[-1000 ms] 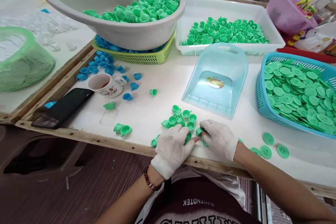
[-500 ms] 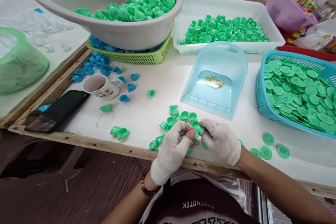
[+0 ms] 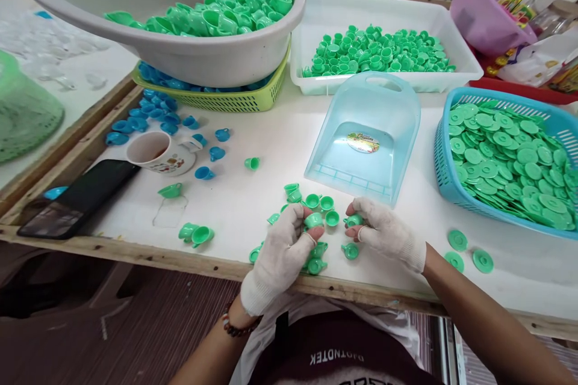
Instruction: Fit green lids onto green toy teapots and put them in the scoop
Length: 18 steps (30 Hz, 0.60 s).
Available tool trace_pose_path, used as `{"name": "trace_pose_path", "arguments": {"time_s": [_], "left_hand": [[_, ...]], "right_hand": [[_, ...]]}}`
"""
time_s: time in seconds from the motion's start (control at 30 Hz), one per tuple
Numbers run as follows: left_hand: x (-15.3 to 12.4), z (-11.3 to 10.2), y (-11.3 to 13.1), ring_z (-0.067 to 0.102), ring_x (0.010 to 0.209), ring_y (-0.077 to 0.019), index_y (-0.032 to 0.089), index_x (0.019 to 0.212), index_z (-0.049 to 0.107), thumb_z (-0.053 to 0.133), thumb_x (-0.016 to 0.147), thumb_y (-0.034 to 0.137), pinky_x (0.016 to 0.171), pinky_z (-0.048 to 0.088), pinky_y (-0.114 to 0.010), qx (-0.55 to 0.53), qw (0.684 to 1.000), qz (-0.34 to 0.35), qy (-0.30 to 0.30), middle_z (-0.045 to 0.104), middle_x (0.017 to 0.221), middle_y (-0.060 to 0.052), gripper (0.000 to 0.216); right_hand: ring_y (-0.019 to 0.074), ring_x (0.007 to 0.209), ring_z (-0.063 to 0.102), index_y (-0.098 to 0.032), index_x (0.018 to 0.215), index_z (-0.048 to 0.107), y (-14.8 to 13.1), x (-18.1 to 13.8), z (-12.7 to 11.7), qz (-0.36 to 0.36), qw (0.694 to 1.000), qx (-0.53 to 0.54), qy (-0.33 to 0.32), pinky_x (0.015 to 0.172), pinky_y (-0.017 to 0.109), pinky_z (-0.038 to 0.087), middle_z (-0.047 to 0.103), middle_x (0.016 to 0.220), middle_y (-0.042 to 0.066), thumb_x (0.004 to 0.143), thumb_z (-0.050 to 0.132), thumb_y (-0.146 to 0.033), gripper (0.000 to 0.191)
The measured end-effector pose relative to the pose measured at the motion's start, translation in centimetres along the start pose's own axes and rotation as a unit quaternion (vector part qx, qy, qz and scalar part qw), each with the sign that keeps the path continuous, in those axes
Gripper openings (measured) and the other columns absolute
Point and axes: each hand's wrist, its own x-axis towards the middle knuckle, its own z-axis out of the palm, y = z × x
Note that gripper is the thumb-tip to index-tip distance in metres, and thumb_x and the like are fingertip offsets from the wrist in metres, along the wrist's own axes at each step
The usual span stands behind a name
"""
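Observation:
My left hand (image 3: 282, 255), in a white fingertip-less glove, is closed around a green toy cup (image 3: 313, 220) at its thumb and fingertips. To its right, my gloved right hand (image 3: 388, 233) pinches another small green toy cup (image 3: 353, 221), partly hidden by the fingers. On the table between and beneath the hands lie several loose green toy cups (image 3: 312, 201), some covered by my left hand. One green cup (image 3: 350, 251) rests just below my right fingertips.
Ahead stands a light-blue dustpan (image 3: 323, 169). A white tray (image 3: 433, 79) and a grey basin (image 3: 217, 51) hold green cups. A blue basket (image 3: 490, 210) holds green discs. On the left are a mug (image 3: 174, 162), a black phone (image 3: 85, 195) and blue cups (image 3: 205, 172).
My hands, which were close together, have moved apart, each with a green cup. The view has shifted slightly, with most things appearing further left.

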Motion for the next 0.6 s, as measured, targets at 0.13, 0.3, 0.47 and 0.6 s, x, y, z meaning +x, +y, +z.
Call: {"name": "trace_pose_path", "arguments": {"time_s": [0.13, 0.3, 0.47, 0.6], "left_hand": [[-0.6, -0.3, 0.1, 0.057, 0.088, -0.019, 0.019, 0.1, 0.054, 0.049, 0.088, 0.022, 0.08, 0.048, -0.036, 0.187, 0.98, 0.07, 0.019, 0.06, 0.095, -0.004, 0.013], [-0.8, 1.3, -0.2, 0.055, 0.091, -0.0223, 0.02, 0.097, 0.063, 0.046, 0.09, 0.019, 0.08, 0.046, -0.038, 0.389, 0.912, 0.125, -0.016, 0.059, 0.096, -0.007, 0.018], [-0.4, 1.8, -1.1, 0.057, 0.086, -0.0234, 0.018, 0.101, 0.061, 0.05, 0.09, 0.023, 0.076, 0.045, -0.039, 0.446, 0.882, 0.154, 0.005, 0.064, 0.093, -0.006, 0.016], [0.4, 0.4, -0.9, 0.056, 0.084, -0.0215, 0.018, 0.102, 0.06, 0.046, 0.093, 0.027, 0.073, 0.044, -0.035, 0.422, 0.885, 0.18, 0.082, 0.063, 0.092, -0.006, 0.019]], "right_hand": [[0.0151, 0.082, 0.058, -0.02, 0.093, 0.065, 0.4, 0.3, -0.4, -0.025, 0.996, -0.079, -0.019, 0.074, 0.03, 0.047, 0.057, 0.094, 0.003, 0.079, 0.063, -0.021, 0.014], [0.0156, 0.081, 0.055, -0.022, 0.105, 0.064, 0.5, 0.1, -1.0, -0.08, 0.981, -0.165, -0.067, 0.076, 0.031, 0.045, 0.056, 0.093, 0.003, 0.08, 0.062, -0.019, 0.025], [0.0168, 0.083, 0.05, -0.02, 0.097, 0.06, 0.1, 0.8, 0.4, -0.162, 0.948, -0.274, 0.027, 0.071, 0.03, 0.04, 0.054, 0.099, 0.006, 0.085, 0.047, -0.01, 0.02], [0.0169, 0.075, 0.044, -0.019, 0.079, 0.057, 0.2, 2.0, 2.1, -0.192, 0.926, -0.322, 0.052, 0.067, 0.03, 0.037, 0.05, 0.086, 0.005, 0.082, 0.044, -0.006, 0.019]]}}
